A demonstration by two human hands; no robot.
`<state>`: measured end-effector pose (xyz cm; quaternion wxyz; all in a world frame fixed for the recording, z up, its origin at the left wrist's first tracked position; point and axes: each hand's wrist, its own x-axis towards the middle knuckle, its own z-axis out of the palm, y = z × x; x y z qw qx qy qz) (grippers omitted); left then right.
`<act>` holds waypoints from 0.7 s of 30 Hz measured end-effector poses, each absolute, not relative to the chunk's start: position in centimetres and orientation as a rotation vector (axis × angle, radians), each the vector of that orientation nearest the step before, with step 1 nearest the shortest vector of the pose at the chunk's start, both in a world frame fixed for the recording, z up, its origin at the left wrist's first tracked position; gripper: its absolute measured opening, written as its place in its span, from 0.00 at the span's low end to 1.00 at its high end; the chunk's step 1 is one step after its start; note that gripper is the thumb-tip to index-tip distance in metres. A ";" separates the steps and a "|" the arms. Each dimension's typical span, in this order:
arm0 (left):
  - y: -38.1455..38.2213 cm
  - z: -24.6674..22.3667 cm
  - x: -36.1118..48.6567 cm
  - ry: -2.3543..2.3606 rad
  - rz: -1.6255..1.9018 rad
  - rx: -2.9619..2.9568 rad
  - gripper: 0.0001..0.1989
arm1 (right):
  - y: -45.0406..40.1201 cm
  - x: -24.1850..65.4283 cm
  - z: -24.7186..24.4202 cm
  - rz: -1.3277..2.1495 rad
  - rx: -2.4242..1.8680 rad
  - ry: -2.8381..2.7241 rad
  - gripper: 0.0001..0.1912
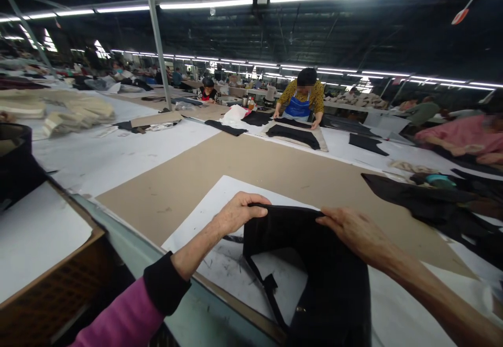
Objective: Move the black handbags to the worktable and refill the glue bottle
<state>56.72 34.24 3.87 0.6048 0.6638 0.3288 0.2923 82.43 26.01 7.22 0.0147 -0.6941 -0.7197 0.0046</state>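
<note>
A black fabric piece [334,273], perhaps part of a garment, hangs between my hands over the near edge of the table. My left hand [239,213] pinches its upper left corner between thumb and fingers. At the upper right, my right hand [349,231] grips the same top edge. The piece curves down on the right, and a narrow black strip [271,292] with a small tab dangles at its left. Through the gap in the fabric a white sheet [231,266] with dark scraps of thread shows. The lower end of the black fabric runs out of view.
Brown paper [236,163] covers the table beyond the white sheet. Dark cloth [428,205] lies at right, cream bundles [78,108] at far left. A wooden crate [58,273] stands at lower left. A person in a blue apron [297,107] handles dark pieces across the table.
</note>
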 end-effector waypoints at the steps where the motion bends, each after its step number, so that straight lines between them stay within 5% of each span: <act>1: 34.2 3.9 56.9 0.798 0.690 1.503 0.14 | 26.0 82.3 7.3 0.022 -2.164 -2.242 0.13; 9: 33.9 4.3 57.8 0.913 0.720 1.745 0.08 | 25.6 81.4 7.9 0.009 -2.131 -2.233 0.14; 14: 31.8 5.5 59.8 1.126 0.838 2.648 0.17 | 25.5 81.1 7.8 -0.047 -2.118 -2.230 0.14; 21: 30.6 3.7 62.5 0.951 1.008 2.799 0.18 | 25.6 80.8 7.6 -0.122 -2.141 -2.204 0.12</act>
